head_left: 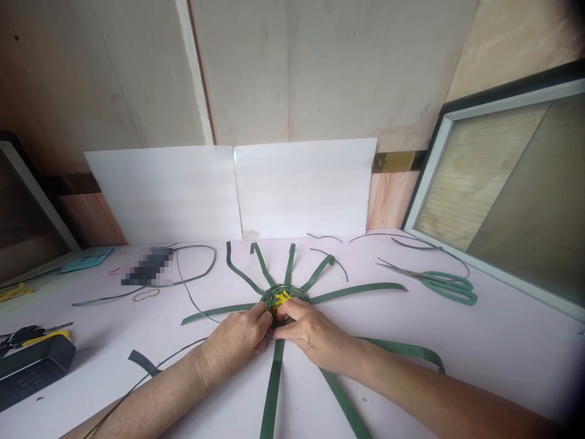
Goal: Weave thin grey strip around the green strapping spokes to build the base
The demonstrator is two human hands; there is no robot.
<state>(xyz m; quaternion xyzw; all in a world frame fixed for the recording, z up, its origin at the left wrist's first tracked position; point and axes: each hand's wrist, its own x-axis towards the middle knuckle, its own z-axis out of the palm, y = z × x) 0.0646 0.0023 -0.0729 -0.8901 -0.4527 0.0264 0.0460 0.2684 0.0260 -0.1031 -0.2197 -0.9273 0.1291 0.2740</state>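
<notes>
A small round woven base (284, 297) of dark green strips lies on the pale table (503, 341), with yellow ties at its centre and long green spokes (356, 291) fanning out in all directions. My left hand (240, 337) is closed, its fingers pinching the near left edge of the woven base. My right hand (311, 332) is closed too, its fingertips pressed on the near right edge. A thin dark weaving strand (159, 363) trails off to the lower left under my left forearm.
Green-handled scissors (441, 284) lie at the right. A black box (31, 366) and small tools (27, 334) sit at the left edge. Loose thin strands (196, 271) curl at the back left. White boards (237, 192) lean on the wall. A framed window panel (507, 189) stands at the right.
</notes>
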